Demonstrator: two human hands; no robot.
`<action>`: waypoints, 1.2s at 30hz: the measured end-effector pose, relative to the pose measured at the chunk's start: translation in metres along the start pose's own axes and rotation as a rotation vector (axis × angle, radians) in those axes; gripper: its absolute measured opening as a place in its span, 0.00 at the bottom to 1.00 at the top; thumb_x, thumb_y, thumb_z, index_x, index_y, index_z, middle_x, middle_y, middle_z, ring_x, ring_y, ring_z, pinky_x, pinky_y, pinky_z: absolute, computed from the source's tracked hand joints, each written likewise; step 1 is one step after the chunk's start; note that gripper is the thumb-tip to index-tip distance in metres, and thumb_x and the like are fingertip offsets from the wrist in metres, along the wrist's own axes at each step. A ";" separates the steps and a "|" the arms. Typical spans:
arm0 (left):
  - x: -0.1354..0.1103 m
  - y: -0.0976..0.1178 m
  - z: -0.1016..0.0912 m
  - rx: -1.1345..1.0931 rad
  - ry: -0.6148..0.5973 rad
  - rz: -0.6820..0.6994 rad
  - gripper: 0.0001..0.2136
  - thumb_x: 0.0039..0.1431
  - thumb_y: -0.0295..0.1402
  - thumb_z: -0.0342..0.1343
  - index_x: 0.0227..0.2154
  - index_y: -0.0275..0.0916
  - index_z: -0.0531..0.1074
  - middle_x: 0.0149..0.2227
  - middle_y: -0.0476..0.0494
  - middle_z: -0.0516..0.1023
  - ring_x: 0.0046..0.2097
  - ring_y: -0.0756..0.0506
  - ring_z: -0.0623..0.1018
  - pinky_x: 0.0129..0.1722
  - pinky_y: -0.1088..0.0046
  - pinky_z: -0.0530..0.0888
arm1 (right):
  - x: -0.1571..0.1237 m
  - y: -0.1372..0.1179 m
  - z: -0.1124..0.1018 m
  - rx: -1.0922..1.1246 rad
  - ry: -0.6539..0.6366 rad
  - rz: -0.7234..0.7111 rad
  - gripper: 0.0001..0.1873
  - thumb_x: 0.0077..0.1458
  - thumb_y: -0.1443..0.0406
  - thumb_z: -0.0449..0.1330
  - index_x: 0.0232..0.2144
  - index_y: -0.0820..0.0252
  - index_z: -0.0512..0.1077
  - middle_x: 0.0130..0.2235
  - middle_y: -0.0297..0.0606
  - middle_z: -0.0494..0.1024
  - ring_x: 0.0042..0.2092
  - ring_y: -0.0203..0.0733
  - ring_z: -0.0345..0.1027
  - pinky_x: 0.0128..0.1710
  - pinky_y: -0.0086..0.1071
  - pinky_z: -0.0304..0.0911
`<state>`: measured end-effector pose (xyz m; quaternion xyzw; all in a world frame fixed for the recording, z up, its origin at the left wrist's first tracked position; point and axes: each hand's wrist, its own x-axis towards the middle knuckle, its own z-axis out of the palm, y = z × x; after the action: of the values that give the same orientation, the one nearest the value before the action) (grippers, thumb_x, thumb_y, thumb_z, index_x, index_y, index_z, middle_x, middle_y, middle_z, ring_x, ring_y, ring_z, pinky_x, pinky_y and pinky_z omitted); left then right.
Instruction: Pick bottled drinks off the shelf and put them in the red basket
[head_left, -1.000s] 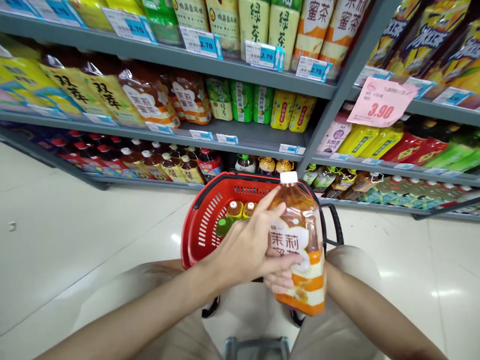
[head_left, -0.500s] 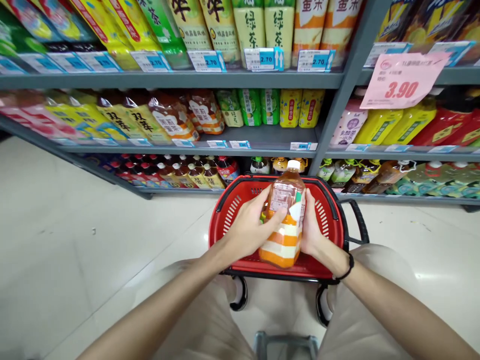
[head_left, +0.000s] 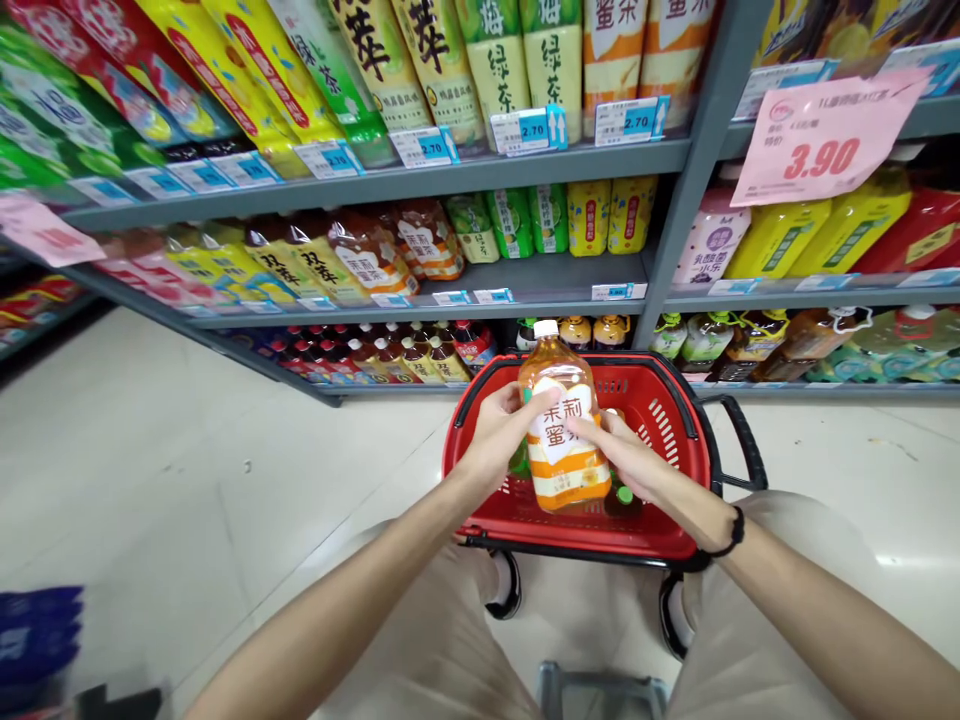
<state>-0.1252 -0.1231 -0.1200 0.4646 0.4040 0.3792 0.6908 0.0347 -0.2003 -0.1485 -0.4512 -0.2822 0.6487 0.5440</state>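
A large bottle of amber tea (head_left: 568, 465) with a white cap and an orange-and-white label is held over the red shopping basket (head_left: 480, 525). My left hand (head_left: 499, 430) grips its left side, thumb across the label. My right hand (head_left: 630, 455) closes on its right side, thumb also on the front. The label's large characters face me. Inside the basket, partly hidden behind the bottle, lies a bottle with a green cap (head_left: 624, 494).
Shelves of drink bottles and cartons stand ahead, with price tags along the shelf edge (head_left: 480, 165). A pink price sign (head_left: 825, 140) hangs at right. The basket's black handle (head_left: 739, 440) sticks out to the right. A grey stool-like frame (head_left: 600, 690) is between my legs.
My hands have turned the tea bottle, so its front label shows instead of the small-print side. The view has shifted left, bringing another pink sign into sight.
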 end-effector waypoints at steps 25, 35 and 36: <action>0.022 0.024 -0.032 -0.100 -0.196 0.098 0.30 0.49 0.52 0.76 0.48 0.35 0.80 0.47 0.35 0.86 0.48 0.35 0.85 0.53 0.60 0.80 | 0.001 0.023 0.006 -0.160 0.038 -0.128 0.38 0.39 0.51 0.81 0.50 0.56 0.76 0.51 0.44 0.86 0.51 0.55 0.82 0.54 0.46 0.76; 0.028 0.012 -0.044 0.034 -0.151 0.195 0.37 0.38 0.45 0.82 0.51 0.35 0.77 0.49 0.34 0.84 0.49 0.37 0.84 0.54 0.62 0.78 | -0.004 0.022 -0.009 -0.721 0.227 -0.405 0.50 0.41 0.51 0.79 0.62 0.59 0.66 0.58 0.51 0.81 0.55 0.58 0.78 0.59 0.53 0.72; 0.027 0.011 -0.043 0.028 -0.143 0.224 0.38 0.38 0.45 0.82 0.53 0.35 0.76 0.50 0.34 0.84 0.50 0.37 0.84 0.55 0.61 0.78 | -0.005 0.020 -0.010 -0.772 0.252 -0.430 0.51 0.40 0.51 0.79 0.62 0.60 0.66 0.57 0.51 0.81 0.55 0.59 0.78 0.58 0.54 0.73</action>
<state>-0.1559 -0.0811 -0.1255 0.5421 0.3046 0.4140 0.6648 0.0344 -0.2111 -0.1689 -0.6274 -0.5219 0.3086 0.4886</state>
